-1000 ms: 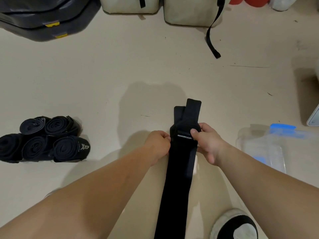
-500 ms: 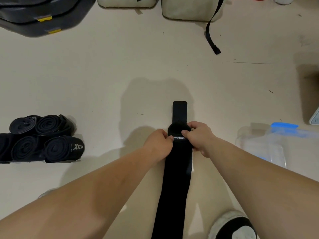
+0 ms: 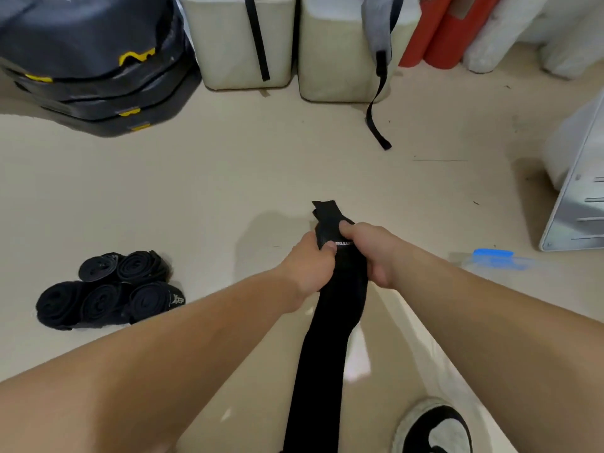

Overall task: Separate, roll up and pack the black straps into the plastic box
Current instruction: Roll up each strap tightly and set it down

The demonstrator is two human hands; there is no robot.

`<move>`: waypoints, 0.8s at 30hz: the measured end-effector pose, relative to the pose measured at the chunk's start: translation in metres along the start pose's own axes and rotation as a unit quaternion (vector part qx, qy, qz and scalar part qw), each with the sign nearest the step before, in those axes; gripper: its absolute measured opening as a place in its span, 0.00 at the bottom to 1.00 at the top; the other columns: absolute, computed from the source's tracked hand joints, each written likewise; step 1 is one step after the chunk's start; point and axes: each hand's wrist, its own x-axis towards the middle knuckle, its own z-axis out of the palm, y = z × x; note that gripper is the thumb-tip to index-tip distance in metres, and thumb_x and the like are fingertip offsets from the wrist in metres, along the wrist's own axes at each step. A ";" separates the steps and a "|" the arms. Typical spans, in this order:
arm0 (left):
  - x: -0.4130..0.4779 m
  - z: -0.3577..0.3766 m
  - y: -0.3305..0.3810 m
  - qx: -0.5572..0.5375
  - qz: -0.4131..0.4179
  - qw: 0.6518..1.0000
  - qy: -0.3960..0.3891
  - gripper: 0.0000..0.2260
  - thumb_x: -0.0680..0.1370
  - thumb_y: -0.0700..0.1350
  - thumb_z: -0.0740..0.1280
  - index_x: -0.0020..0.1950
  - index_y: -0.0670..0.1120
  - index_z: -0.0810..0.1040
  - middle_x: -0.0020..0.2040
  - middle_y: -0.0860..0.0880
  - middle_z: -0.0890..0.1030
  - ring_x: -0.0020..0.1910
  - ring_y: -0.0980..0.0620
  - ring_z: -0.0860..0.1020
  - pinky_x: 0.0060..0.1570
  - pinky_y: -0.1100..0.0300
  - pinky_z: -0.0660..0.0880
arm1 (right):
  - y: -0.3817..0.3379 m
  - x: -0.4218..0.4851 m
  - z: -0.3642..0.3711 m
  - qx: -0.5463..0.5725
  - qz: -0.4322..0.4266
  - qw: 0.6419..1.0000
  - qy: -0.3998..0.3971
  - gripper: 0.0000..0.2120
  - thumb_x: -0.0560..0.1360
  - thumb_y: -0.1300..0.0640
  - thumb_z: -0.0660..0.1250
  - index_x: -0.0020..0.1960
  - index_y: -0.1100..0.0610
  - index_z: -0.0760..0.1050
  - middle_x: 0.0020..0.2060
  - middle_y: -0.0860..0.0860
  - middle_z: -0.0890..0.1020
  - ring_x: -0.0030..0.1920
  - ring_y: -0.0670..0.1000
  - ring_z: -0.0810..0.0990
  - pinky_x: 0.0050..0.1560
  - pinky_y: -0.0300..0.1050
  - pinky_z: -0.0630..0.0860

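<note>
Head view: to the right of the rolled straps [image 3: 111, 289], the left hand [image 3: 309, 263] and right hand [image 3: 372, 250] both pinch the black strap [image 3: 330, 338] near its far end. It looks soft, light and floppy. Holding both edges at the fold should suit rolling.

Your left forearm [image 3: 163, 354] and right forearm [image 3: 490, 322] are bare along all that shows, wrist to frame edge. Left hand [image 3: 310, 266] and right hand [image 3: 376, 253] bare too. One shoe [image 3: 434, 426] shows: low sneaker, black panels over the top, greyish-white toe cap, white rubber rim round the sole.
</note>
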 end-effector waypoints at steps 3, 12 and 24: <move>-0.028 -0.010 0.039 0.004 0.023 1.000 0.001 0.19 0.81 0.53 0.60 0.71 0.50 0.68 0.61 0.47 0.82 0.60 0.47 0.82 0.63 0.44 0.80 | -0.034 -0.051 0.009 -0.003 -0.060 0.998 0.012 0.12 0.82 0.55 0.66 0.61 0.59 0.81 0.55 0.59 0.87 0.55 0.61 0.87 0.57 0.56 0.84; -0.173 -0.044 0.141 0.064 0.113 0.989 -0.075 0.12 0.86 0.47 0.63 0.68 0.51 0.79 0.61 0.49 0.87 0.62 0.47 0.84 0.68 0.45 0.78 | -0.106 -0.213 0.007 0.138 -0.239 0.959 0.061 0.11 0.84 0.54 0.67 0.65 0.53 0.75 0.56 0.56 0.84 0.55 0.60 0.85 0.58 0.61 0.83; -0.334 -0.055 0.150 0.155 0.273 0.944 0.105 0.09 0.86 0.55 0.60 0.60 0.54 0.76 0.53 0.54 0.83 0.54 0.53 0.81 0.57 0.51 0.79 | -0.121 -0.385 0.007 0.295 -0.296 0.907 0.041 0.19 0.83 0.49 0.68 0.72 0.49 0.73 0.61 0.54 0.84 0.56 0.60 0.86 0.58 0.66 0.83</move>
